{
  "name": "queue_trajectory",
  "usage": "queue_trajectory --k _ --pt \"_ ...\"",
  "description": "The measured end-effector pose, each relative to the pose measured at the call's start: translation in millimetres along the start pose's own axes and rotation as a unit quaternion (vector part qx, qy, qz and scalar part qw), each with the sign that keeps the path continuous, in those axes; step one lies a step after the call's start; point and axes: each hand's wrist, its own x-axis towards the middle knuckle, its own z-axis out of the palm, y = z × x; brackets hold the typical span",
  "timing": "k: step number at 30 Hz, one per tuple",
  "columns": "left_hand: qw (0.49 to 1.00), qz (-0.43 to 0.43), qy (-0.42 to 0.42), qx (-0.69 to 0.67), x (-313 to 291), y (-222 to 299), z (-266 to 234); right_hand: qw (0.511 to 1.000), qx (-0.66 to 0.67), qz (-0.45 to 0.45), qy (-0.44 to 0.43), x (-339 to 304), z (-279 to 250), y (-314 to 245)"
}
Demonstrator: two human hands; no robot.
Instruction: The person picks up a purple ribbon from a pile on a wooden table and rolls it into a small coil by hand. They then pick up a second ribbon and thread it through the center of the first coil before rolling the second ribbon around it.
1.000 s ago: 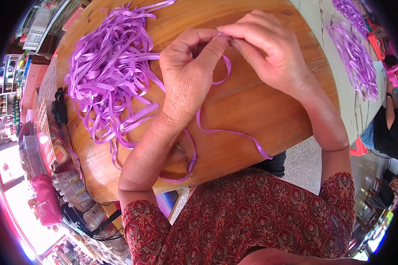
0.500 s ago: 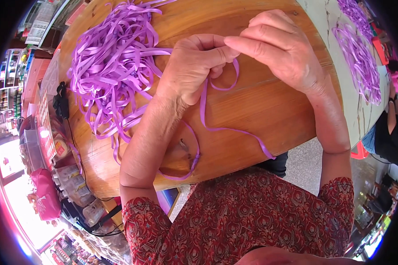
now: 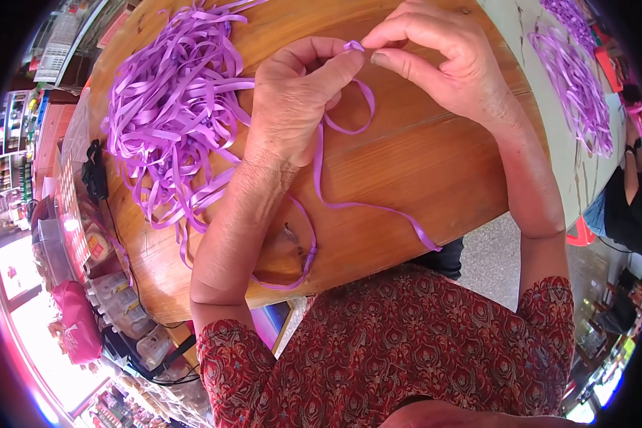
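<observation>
Between the thumb and forefinger of my left hand (image 3: pixel 296 93), a narrow purple ribbon (image 3: pixel 354 46) is pinched, with a small loop or knot poking out at the fingertips. From that hand the ribbon curls down and trails across the wooden table towards its near edge. My right hand (image 3: pixel 442 60) is held just to the right, its thumb and forefinger apart with a gap between them; the forefinger tip is close to the small loop, and I cannot tell whether it touches. Left of my left hand lies a big tangled heap of purple ribbon (image 3: pixel 178 107).
The wooden table (image 3: pixel 421 171) has a rounded edge. On a pale table (image 3: pixel 571 178) at the right lies more purple ribbon (image 3: pixel 574 93). A black cable (image 3: pixel 95 171) and a pink bag (image 3: pixel 76 321) are at the left. Part of another person shows at the far right.
My right finger and thumb have parted and drawn back from the left fingertips. The ribbon's small loop now shows there. My left hand has shifted slightly left and up.
</observation>
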Motion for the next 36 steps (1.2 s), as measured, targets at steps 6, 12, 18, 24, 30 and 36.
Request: queue_trajectory --k 6,12,18,24,30,36 --pt "0.996 0.046 0.011 0.071 -5.0 -0.8 6.0 0.982 0.127 0.135 -0.026 -4.0 0.5 -4.4" --pt "0.997 0.055 0.014 0.047 -5.9 -4.0 13.4 0.957 0.219 -0.171 0.078 -7.4 15.3 25.1" --pt "0.998 0.032 0.008 -0.056 -6.7 -5.0 13.7 0.932 0.226 0.283 -0.004 -8.2 -2.9 -16.1" --pt "0.991 0.03 -0.024 -0.132 -6.6 -4.6 12.4 0.853 0.383 0.354 0.02 -11.7 5.0 -10.7" --pt "0.998 0.054 0.0 0.015 -9.8 -0.2 24.7 0.921 0.323 -0.195 0.094 -9.0 18.9 23.2" --pt "0.987 0.012 -0.06 -0.149 -7.8 -3.1 6.9 0.899 0.317 0.301 0.038 -12.0 4.2 -18.7"
